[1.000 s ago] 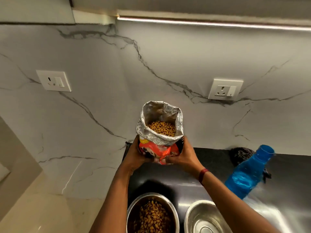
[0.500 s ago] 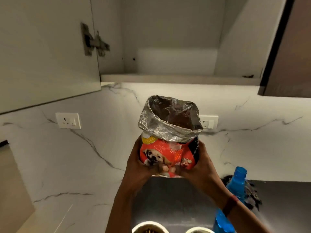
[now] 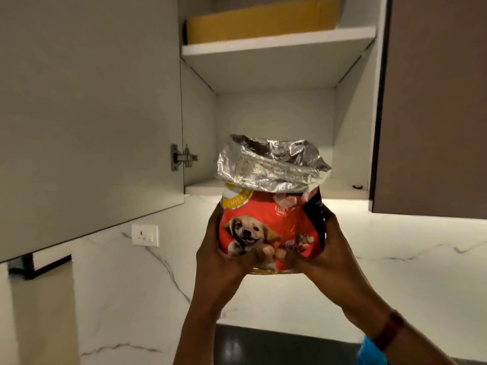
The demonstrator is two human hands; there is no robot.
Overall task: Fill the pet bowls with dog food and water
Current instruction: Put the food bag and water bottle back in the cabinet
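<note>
Red dog food bag point(image 3: 271, 227) (label "CHICK…") in both hands.

The dog food bag point(image 3: 271, 227) is red with a black side panel, a yellow badge, and a tan puppy print; its rolled-down top is crinkled silver foil. The wall point(image 3: 342, 280) is white marble with grey veins. The cabinet door point(image 3: 87, 114) is pale grey. The box point(image 3: 261, 22) on the upper shelf is yellow. The wristband point(image 3: 388, 330) is dark red.
</note>
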